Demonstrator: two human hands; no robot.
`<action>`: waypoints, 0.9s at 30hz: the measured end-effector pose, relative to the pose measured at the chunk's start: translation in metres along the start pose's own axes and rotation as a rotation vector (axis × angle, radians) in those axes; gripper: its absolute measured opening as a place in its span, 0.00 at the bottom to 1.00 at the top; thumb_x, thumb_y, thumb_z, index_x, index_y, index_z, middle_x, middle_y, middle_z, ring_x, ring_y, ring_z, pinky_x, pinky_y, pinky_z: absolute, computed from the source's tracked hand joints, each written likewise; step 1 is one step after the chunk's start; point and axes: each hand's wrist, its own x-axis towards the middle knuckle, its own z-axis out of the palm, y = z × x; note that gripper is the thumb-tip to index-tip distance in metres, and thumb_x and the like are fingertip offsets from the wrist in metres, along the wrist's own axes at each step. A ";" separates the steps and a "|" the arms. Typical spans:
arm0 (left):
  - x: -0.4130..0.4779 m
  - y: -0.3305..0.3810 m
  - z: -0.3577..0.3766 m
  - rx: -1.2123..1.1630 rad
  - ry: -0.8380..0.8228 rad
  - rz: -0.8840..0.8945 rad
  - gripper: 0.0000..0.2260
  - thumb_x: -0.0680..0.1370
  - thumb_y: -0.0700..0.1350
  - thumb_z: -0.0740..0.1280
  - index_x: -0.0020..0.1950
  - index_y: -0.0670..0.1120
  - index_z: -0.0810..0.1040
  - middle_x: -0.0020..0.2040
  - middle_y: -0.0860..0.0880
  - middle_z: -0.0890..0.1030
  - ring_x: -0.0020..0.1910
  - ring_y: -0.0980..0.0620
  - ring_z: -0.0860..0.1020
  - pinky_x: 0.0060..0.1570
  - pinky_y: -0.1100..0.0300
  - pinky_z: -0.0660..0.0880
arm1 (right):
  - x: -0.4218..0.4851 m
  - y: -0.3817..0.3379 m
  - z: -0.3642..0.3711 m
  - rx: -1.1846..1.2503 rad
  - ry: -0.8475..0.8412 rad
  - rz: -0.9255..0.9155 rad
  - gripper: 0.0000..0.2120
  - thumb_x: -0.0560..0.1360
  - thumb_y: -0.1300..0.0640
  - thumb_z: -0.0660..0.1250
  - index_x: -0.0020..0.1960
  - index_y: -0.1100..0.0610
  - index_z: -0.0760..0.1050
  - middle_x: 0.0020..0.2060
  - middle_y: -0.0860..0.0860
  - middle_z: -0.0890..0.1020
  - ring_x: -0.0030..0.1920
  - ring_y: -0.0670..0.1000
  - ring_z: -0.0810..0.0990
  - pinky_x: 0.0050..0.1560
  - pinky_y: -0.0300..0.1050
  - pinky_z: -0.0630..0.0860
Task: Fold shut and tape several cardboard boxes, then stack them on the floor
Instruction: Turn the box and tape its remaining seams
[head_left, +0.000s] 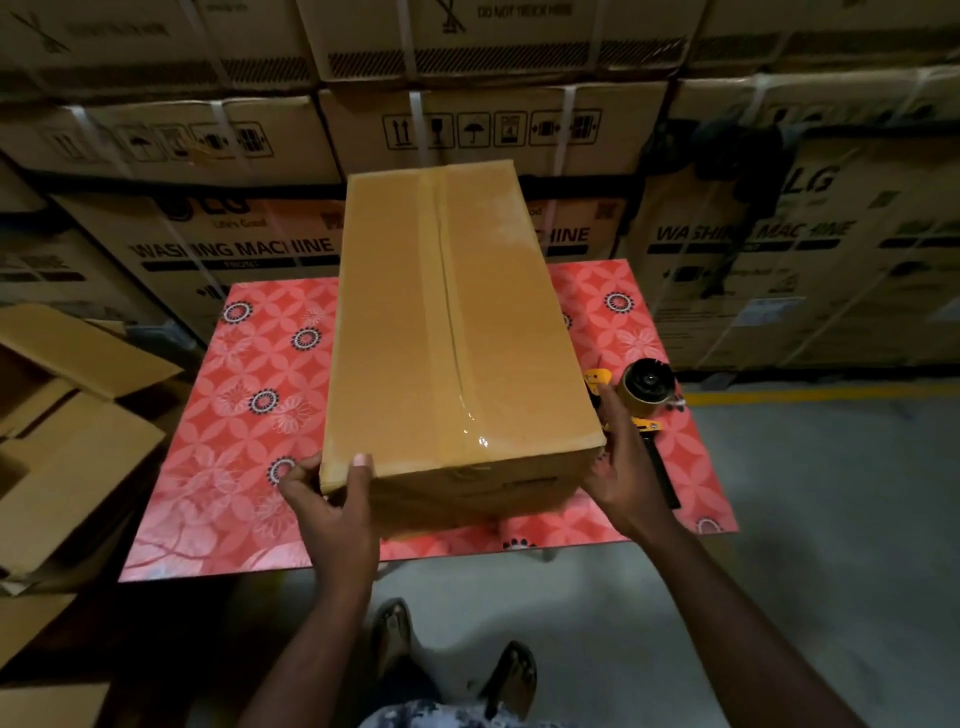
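Observation:
A long brown cardboard box (447, 322) lies on a table with a red flowered cover (244, 415), its top flaps shut and a strip of clear tape running down the middle seam. My left hand (332, 499) grips the box's near left corner, thumb on the top edge. My right hand (623, 467) presses against the near right corner and side. A yellow tape dispenser (647, 395) with a black handle lies on the table just right of the box, behind my right hand.
Open, untaped cardboard boxes (67, 431) stand on the left beside the table. Stacked washing-machine cartons (493, 130) form a wall behind it. Grey floor with a yellow line (810, 395) spreads to the right. My sandalled feet (452, 660) stand below the table's near edge.

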 end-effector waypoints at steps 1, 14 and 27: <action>0.001 0.001 -0.001 0.005 -0.011 0.005 0.14 0.81 0.42 0.68 0.61 0.47 0.64 0.54 0.51 0.75 0.45 0.66 0.78 0.44 0.70 0.76 | -0.005 0.021 0.003 -0.094 0.012 0.088 0.46 0.72 0.46 0.75 0.82 0.49 0.53 0.79 0.48 0.62 0.79 0.52 0.61 0.74 0.56 0.65; 0.011 0.019 -0.014 -0.084 -0.096 -0.217 0.18 0.77 0.45 0.73 0.64 0.49 0.72 0.55 0.53 0.79 0.52 0.56 0.79 0.48 0.58 0.75 | 0.042 0.123 -0.039 -0.043 0.025 0.835 0.19 0.76 0.49 0.74 0.52 0.66 0.80 0.40 0.61 0.84 0.37 0.57 0.80 0.43 0.51 0.78; -0.006 0.079 -0.006 0.096 -0.464 -0.018 0.05 0.81 0.42 0.67 0.54 0.51 0.80 0.52 0.53 0.85 0.52 0.51 0.82 0.49 0.60 0.76 | 0.062 -0.094 -0.074 0.384 0.244 0.141 0.08 0.74 0.58 0.77 0.44 0.61 0.79 0.35 0.60 0.82 0.32 0.55 0.82 0.34 0.47 0.81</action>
